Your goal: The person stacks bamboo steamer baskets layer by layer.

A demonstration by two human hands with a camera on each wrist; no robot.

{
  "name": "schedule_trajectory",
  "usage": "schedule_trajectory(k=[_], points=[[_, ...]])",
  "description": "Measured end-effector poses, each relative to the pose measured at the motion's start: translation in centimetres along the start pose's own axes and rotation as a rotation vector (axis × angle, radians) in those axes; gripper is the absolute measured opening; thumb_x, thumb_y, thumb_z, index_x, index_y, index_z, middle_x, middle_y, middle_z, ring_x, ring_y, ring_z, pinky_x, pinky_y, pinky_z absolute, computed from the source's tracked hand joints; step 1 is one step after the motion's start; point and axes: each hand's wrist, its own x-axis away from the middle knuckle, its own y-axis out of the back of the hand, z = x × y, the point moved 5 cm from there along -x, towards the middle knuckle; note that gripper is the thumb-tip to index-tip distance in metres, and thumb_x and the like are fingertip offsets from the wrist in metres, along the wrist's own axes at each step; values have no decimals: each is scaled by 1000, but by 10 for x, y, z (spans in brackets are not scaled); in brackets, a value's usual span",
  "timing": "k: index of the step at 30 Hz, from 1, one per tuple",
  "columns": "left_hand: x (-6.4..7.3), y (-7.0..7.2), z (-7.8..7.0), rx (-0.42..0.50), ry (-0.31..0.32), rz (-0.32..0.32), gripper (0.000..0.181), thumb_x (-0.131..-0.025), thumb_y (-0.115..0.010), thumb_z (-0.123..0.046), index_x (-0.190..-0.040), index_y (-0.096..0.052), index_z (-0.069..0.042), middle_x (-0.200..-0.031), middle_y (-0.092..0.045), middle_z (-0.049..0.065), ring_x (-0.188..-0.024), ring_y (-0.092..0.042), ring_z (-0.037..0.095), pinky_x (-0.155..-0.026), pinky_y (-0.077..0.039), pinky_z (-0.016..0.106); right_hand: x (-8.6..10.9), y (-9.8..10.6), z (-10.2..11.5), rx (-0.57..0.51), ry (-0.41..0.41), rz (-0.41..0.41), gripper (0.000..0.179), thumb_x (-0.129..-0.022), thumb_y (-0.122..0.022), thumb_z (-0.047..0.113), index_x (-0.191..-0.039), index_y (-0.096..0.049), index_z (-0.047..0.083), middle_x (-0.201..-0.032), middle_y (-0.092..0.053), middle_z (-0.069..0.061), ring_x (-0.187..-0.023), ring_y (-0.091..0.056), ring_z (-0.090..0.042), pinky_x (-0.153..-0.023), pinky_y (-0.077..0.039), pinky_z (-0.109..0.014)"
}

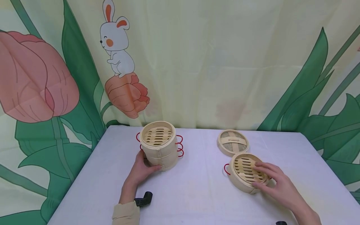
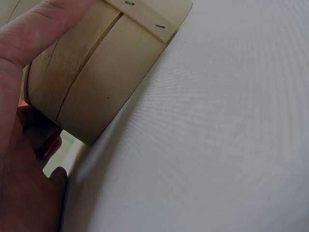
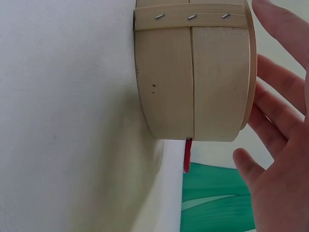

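Observation:
A stack of bamboo steamer baskets (image 1: 163, 153) with red wire handles stands upright at the left of the table. My left hand (image 1: 140, 170) holds it low on its left side, the thumb (image 2: 43, 29) lying across the wall and the other fingers behind. At the right, a single bamboo steamer basket (image 1: 242, 181) with a slatted bottom sits on the cloth. My right hand (image 1: 277, 184) is over its right side, fingers spread loosely at the upper rim (image 3: 252, 72). One red handle (image 3: 187, 154) shows below the basket wall in the right wrist view.
A round woven bamboo lid (image 1: 232, 142) with a strap handle lies just behind the single basket. White cloth (image 1: 197, 193) covers the table, and a printed curtain (image 1: 213, 68) hangs along its back edge.

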Motion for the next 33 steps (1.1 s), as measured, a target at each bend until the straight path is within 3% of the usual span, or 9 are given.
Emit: schedule_trajectory(k=[7,9,22,33], points=[[0,0,-1,-4,5,1,112,-69,-96,-28,-153,-24,-8,-152,-36,13,-144,-31,30,-118,-23,52,0,-3,-4,21,-50,38,46,-78,-89,27,-119,-72,13,-133,-58,-10,-125,-43,-24,-90,-19,2],[0,0,-1,-8,8,0,111,-70,-96,-27,-153,-25,-7,-152,-37,14,-143,-32,31,-118,-23,52,0,-3,-5,17,-59,46,44,-79,-89,28,-117,-73,14,-132,-58,-9,-124,-43,-25,-90,-19,2],[1,0,-3,-9,20,2,108,-70,-95,-25,-152,-27,-5,-150,-39,16,-141,-35,31,-117,-25,51,2,-4,-10,-16,-58,99,27,-77,-90,26,-100,-76,25,-123,-61,-2,-118,-40,1,-89,-20,1],[1,0,-2,-21,21,-1,113,-70,-95,-28,-154,-23,-5,-152,-36,17,-143,-32,33,-117,-24,52,7,-2,-15,-93,67,75,33,-69,-93,12,-93,-76,26,-116,-62,-2,-115,-40,7,-93,-24,-1]])
